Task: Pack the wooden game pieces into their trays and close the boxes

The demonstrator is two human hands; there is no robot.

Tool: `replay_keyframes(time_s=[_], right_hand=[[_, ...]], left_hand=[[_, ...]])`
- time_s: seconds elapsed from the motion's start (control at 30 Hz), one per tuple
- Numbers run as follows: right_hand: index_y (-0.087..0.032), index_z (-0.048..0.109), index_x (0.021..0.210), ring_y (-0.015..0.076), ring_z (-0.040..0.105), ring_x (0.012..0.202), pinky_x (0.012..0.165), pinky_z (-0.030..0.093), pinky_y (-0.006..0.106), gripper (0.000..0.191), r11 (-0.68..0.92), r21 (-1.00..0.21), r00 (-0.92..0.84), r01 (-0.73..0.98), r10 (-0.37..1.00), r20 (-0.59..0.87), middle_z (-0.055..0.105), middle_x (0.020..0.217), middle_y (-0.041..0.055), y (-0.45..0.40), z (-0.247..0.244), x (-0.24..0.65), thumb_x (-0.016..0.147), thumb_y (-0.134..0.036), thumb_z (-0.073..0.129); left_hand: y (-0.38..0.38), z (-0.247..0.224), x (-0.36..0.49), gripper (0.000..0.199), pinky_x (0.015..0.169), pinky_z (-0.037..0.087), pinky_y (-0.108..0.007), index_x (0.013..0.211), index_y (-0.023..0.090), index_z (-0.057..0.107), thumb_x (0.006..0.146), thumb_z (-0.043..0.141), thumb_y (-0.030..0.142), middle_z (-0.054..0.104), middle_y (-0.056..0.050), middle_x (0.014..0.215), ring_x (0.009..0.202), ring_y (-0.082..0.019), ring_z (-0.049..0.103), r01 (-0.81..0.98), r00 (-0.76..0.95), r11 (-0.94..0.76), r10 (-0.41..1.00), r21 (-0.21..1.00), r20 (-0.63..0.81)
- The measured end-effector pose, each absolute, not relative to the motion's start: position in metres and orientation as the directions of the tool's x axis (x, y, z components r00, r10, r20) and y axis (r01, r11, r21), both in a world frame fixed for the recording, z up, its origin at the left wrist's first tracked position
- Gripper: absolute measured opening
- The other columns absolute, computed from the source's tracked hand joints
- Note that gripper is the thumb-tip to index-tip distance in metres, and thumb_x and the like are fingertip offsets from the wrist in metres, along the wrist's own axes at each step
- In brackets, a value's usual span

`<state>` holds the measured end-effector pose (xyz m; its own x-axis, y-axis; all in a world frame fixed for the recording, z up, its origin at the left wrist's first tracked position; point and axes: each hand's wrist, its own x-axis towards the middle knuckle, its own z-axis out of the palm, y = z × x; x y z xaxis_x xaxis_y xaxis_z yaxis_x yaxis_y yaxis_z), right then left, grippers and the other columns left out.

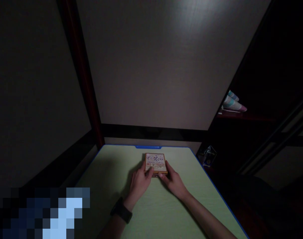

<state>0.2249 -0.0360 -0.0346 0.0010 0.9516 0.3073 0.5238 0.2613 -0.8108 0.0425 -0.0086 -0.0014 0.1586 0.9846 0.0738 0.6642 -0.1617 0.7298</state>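
Observation:
A small square box (155, 161) with an orange-brown edge and a pale printed lid with dark lettering is at the far middle of the green table (156, 212). My left hand (140, 181) grips its left side, the thumb on its front edge. On the right side, the fingers of my right hand (174, 182) lie along the box, with the thumb at the near right corner. A dark watch is on my left wrist. The undersides of the fingers are hidden.
Beyond the table's blue edge stands a large grey panel (153, 73) with a dark red post (83, 66) to its left. Striped cloth (232, 103) lies on a shelf at the right. A shiny dark package (209, 156) is beside the table's right edge.

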Motion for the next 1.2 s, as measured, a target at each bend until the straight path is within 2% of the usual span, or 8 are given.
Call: replay_keyframes(time_s=[0.2,0.33,0.43,0.5,0.67,0.93,1.1,1.2], right_hand=[[-0.019,0.047,0.143,0.0276,0.060,0.123,0.105,0.048,0.043,0.056,0.296,-0.779,-0.008,0.553,0.937,0.351,0.062,0.137,0.0117,-0.030,-0.043,0.227,0.090,-0.036,0.054],[-0.020,0.049,0.140,0.0259,0.058,0.125,0.109,0.045,0.042,0.052,0.324,-0.742,-0.035,0.587,0.926,0.377,0.061,0.136,0.0112,-0.030,-0.040,0.226,0.090,-0.033,0.054],[-0.019,0.050,0.139,0.0264,0.057,0.126,0.111,0.043,0.042,0.051,0.319,-0.726,-0.042,0.609,0.927,0.372,0.061,0.135,0.0121,-0.030,-0.039,0.225,0.090,-0.033,0.054],[-0.018,0.049,0.140,0.0268,0.056,0.127,0.111,0.042,0.043,0.052,0.314,-0.726,-0.042,0.612,0.929,0.367,0.061,0.136,0.0132,-0.029,-0.039,0.226,0.090,-0.035,0.053],[-0.013,0.044,0.145,0.0293,0.054,0.129,0.111,0.042,0.046,0.065,0.288,-0.757,-0.005,0.586,0.936,0.352,0.057,0.141,0.0167,-0.028,-0.045,0.229,0.087,-0.038,0.058],[-0.009,0.038,0.149,0.0297,0.054,0.131,0.111,0.042,0.047,0.075,0.239,-0.759,0.006,0.605,0.953,0.304,0.053,0.145,0.0185,-0.038,-0.047,0.242,0.082,-0.034,0.062],[-0.012,0.058,0.134,0.0295,0.052,0.132,0.114,0.039,0.046,0.049,0.222,-0.570,-0.030,0.791,0.945,0.325,0.060,0.137,0.0179,-0.055,-0.044,0.258,0.088,-0.027,0.055],[-0.015,0.060,0.130,0.0288,0.046,0.138,0.114,0.039,0.047,0.041,0.253,-0.508,-0.083,0.823,0.940,0.332,0.062,0.135,0.0153,-0.062,-0.048,0.261,0.093,-0.028,0.048]], left_hand=[[-0.007,-0.009,0.042,0.046,0.094,0.053,-0.028,0.138,0.026,0.051,0.093,0.053,0.032,0.072,-0.003,0.123,0.107,-0.019,0.069,0.641,0.232,-0.273,0.960,0.717,0.158],[-0.004,-0.023,0.040,0.043,0.107,0.045,-0.032,0.135,0.019,0.053,0.096,0.045,0.033,0.064,-0.010,0.135,0.122,-0.022,0.060,0.721,0.254,-0.384,0.921,0.578,0.295],[-0.005,-0.026,0.039,0.047,0.114,0.038,-0.037,0.137,0.014,0.052,0.098,0.041,0.038,0.057,-0.015,0.142,0.132,-0.026,0.052,0.814,0.240,-0.363,0.921,0.453,0.307],[-0.007,-0.025,0.039,0.047,0.113,0.038,-0.036,0.137,0.014,0.051,0.099,0.038,0.038,0.058,-0.015,0.140,0.129,-0.026,0.054,0.827,0.249,-0.366,0.919,0.427,0.305],[-0.010,-0.017,0.038,0.040,0.098,0.047,-0.030,0.134,0.018,0.051,0.100,0.035,0.032,0.068,-0.010,0.124,0.111,-0.020,0.064,0.800,0.244,-0.343,0.935,0.492,0.256],[-0.018,0.006,0.031,0.046,0.098,0.045,-0.027,0.134,0.021,0.051,0.089,0.045,0.018,0.065,-0.008,0.131,0.113,-0.020,0.063,0.810,0.173,-0.205,0.979,0.549,0.109],[-0.029,0.011,0.018,0.042,0.098,0.046,-0.027,0.130,0.023,0.054,0.090,0.042,0.021,0.069,-0.007,0.125,0.112,-0.020,0.065,0.780,0.281,-0.243,0.959,0.577,0.023],[-0.034,0.005,0.016,0.046,0.105,0.043,-0.030,0.132,0.020,0.054,0.088,0.045,0.022,0.065,-0.009,0.133,0.122,-0.022,0.059,0.774,0.300,-0.272,0.953,0.572,0.047]])
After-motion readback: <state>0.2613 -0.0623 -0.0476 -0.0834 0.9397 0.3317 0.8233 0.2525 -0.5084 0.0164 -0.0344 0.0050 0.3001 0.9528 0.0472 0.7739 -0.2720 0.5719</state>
